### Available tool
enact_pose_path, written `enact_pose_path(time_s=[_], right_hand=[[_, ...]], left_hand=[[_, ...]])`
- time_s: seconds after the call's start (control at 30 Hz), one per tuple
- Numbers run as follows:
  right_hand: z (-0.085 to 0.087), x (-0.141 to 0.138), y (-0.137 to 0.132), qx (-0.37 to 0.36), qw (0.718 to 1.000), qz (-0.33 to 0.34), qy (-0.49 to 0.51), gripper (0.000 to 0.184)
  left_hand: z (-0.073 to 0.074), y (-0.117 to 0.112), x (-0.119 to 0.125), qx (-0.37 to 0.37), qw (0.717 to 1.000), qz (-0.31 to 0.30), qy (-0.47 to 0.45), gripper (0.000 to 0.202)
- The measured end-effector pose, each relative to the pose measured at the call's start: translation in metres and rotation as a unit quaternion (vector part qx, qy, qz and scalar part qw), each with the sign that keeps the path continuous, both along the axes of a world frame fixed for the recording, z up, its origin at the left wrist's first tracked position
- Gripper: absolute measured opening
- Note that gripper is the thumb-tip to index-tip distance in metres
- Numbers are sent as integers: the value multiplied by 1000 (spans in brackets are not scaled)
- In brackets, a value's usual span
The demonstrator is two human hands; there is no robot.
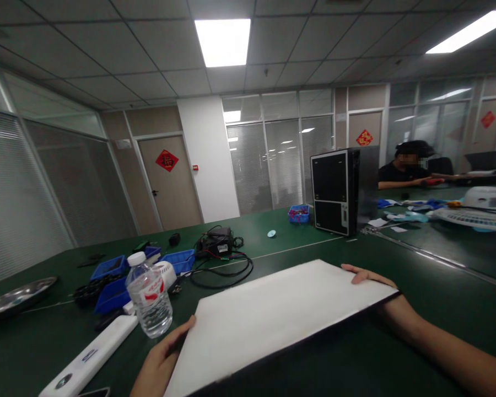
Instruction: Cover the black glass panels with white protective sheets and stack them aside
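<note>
A flat white rectangular panel (276, 320) with a thin dark edge is held between my two hands, tilted above the green table. My left hand (161, 353) grips its left edge, with part of the fingers hidden beneath. At the right edge, my right hand (367, 278) has its thumb side on the white face and the other fingers out of sight underneath. Just beyond my left hand stands a clear water bottle (151, 303) with a white cap and red print. A long white device (93, 358) lies to the left of the bottle.
Blue trays (111, 295), a black power adapter (221, 241) with coiled cable and a metal dish (19, 298) lie on the left. A black computer tower (334, 190) stands at the back. A white fan (479, 209) is far right, near a seated person (400, 171).
</note>
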State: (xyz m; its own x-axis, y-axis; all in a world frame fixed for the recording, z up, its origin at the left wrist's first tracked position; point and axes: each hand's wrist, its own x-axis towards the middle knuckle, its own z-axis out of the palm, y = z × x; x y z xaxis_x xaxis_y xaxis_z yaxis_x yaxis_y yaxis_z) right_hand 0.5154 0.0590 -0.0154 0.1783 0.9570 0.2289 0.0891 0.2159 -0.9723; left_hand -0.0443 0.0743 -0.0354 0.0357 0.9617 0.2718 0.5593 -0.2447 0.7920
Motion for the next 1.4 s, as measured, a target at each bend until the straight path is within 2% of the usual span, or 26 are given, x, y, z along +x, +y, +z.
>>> enact_pose_path(time_s=[0.1, 0.23, 0.37, 0.47, 0.53, 0.6, 0.67, 0.7, 0.77, 0.8, 0.87, 1.0, 1.17, 1.3, 1.4], right_hand=[[-2, 6, 4, -1, 1000, -20, 24, 25], [-1, 7, 3, 2, 999, -31, 23, 26], [3, 4, 1, 16, 998, -58, -10, 27], [6, 3, -1, 46, 989, -128, -51, 32], [9, 3, -4, 81, 972, -207, -74, 50], [14, 2, -10, 142, 940, -281, -133, 65], [20, -3, -18, 252, 875, -307, -278, 62], [23, -7, -22, 316, 825, -290, -369, 56], [26, -19, -31, 426, 717, -211, -510, 48], [27, -26, -35, 462, 683, -169, -540, 46], [26, -41, -42, 500, 653, -115, -557, 46], [22, -59, -53, 514, 652, -86, -551, 43], [27, -59, -56, 511, 669, -47, -538, 36], [47, -55, -56, 491, 674, -91, -544, 37], [71, -48, -61, 465, 674, -124, -560, 32]], left_hand=[[-4, 0, 2, 23, 1000, -12, -16, 52], [-4, -5, 11, 77, 997, 3, -16, 53], [4, -10, 18, 144, 988, -1, 49, 42], [11, -12, 21, 166, 982, -15, 89, 39], [15, -15, 21, 168, 981, -17, 91, 37], [19, -19, 20, 173, 980, -24, 97, 38], [23, -25, 19, 184, 977, -30, 106, 40], [24, -29, 19, 190, 975, -34, 111, 40], [27, -35, 20, 199, 972, -44, 119, 39], [27, -37, 22, 205, 970, -46, 119, 37], [24, -39, 24, 227, 966, -43, 118, 33], [10, -33, 21, 277, 951, -30, 133, 29], [-5, -22, 13, 268, 945, -34, 183, 29], [-6, -17, 19, 209, 957, 43, 197, 62], [2, -16, 24, 107, 965, 118, 206, 72]])
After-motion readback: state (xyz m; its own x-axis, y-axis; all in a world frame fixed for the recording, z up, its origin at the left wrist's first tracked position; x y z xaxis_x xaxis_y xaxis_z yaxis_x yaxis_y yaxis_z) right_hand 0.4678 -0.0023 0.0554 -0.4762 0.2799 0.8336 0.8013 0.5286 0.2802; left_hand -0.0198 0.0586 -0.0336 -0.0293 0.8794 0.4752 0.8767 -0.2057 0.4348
